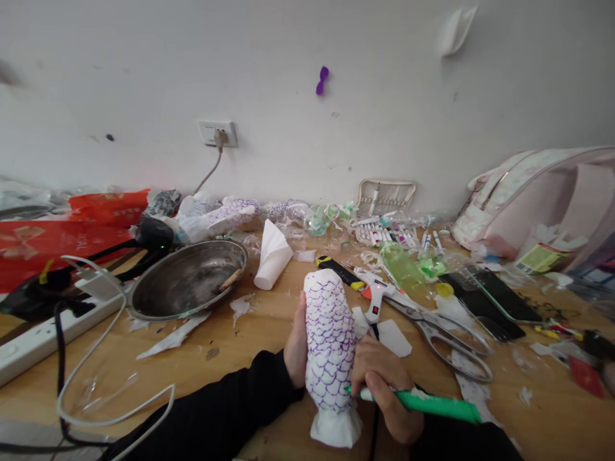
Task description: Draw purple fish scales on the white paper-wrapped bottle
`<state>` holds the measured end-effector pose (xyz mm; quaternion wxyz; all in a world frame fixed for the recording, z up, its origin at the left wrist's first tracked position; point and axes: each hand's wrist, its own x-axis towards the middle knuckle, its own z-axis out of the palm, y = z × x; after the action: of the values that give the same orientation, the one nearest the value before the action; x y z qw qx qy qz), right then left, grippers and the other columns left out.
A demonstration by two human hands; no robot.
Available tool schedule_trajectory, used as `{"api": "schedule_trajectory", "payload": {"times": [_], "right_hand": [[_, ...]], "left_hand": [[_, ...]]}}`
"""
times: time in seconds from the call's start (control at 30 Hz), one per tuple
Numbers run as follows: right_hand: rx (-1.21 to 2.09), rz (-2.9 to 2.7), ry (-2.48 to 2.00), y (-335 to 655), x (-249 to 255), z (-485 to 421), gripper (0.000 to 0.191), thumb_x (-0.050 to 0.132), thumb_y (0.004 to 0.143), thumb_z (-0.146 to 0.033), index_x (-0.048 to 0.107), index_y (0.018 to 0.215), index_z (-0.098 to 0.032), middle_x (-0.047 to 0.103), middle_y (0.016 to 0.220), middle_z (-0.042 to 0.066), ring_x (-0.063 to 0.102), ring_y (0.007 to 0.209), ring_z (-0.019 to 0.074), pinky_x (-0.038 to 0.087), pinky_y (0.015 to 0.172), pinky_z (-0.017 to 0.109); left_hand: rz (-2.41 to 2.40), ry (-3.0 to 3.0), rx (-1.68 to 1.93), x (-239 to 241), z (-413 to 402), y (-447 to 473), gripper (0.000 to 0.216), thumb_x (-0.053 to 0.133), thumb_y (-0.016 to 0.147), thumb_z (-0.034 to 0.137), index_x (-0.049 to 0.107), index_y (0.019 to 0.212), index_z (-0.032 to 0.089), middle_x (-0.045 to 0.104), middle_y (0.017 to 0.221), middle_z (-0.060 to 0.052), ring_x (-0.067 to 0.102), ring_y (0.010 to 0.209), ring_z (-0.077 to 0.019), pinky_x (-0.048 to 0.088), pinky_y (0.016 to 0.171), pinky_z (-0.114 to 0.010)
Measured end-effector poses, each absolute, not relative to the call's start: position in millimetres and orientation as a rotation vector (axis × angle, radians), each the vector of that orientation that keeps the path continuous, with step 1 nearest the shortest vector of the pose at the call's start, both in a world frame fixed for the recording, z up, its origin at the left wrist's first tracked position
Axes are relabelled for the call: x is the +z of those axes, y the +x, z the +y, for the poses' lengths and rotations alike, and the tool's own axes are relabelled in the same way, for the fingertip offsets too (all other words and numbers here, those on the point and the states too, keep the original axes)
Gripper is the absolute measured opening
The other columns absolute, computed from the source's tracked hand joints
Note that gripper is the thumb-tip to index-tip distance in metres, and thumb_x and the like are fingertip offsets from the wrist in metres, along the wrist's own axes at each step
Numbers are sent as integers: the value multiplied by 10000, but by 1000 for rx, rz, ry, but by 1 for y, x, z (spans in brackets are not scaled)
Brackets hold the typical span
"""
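A white, fish-shaped paper craft (330, 339) stands nearly upright before me, covered in purple scale outlines, its gathered plain end at the bottom. My left hand (295, 349) is wrapped around its left side, fingers partly hidden behind it. In my right hand (387, 384) is a green marker (435, 404), its tip touching the scales near the lower right edge. A small green mark shows at the tip. Just beyond the craft lie a white glue gun (377, 298), large scissors (437, 323) and a yellow-black utility knife (340, 273).
A metal bowl (187, 278) holding a brownish stick sits left of a rolled white paper (273, 256). A power strip (57, 333) with cables lies far left. Markers (382, 232), plastic scraps, dark phones (502, 294) and a pink backpack (538, 198) occupy the back and right.
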<state>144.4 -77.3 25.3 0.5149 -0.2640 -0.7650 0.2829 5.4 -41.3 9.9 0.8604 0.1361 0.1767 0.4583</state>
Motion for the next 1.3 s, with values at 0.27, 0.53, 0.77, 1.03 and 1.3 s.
{"api": "schedule_trajectory", "payload": {"times": [0.27, 0.53, 0.77, 1.03, 1.3], "right_hand": [[680, -1831, -640, 146, 27, -76, 416, 300, 907, -298, 478, 548, -189, 504, 488, -10, 473, 479, 143, 371, 566, 326], [671, -1855, -606, 145, 32, -77, 405, 304, 909, -317, 497, 574, -194, 505, 499, -9, 476, 485, 142, 358, 547, 314], [687, -1810, -658, 147, 27, -74, 436, 300, 916, -312, 470, 536, -183, 488, 478, -10, 453, 481, 134, 356, 556, 313], [685, -1817, -627, 143, 27, -78, 454, 285, 931, -364, 477, 559, -190, 503, 482, -22, 458, 485, 124, 365, 579, 304], [674, -1812, -660, 148, 27, -75, 435, 287, 933, -328, 455, 559, -182, 489, 493, -22, 459, 500, 118, 356, 575, 291]], "left_hand": [[363, 278, 994, 12, -40, 6, 613, 407, 794, 632, 671, 953, 102, 704, 835, -104, 632, 856, -248, 369, 944, -387], [415, 243, 981, 9, -41, 5, 643, 399, 782, 653, 655, 978, 96, 698, 888, -120, 625, 888, -263, 354, 964, -415], [383, 264, 963, 12, -42, 6, 663, 335, 810, 649, 662, 946, 89, 705, 850, -121, 636, 843, -251, 366, 955, -406], [328, 253, 971, 7, -40, 6, 632, 367, 808, 639, 664, 962, 103, 711, 918, -114, 641, 871, -228, 373, 957, -365], [388, 247, 1014, 9, -39, 6, 613, 342, 838, 605, 673, 944, 100, 719, 898, -105, 647, 853, -213, 344, 1003, -362]]}}
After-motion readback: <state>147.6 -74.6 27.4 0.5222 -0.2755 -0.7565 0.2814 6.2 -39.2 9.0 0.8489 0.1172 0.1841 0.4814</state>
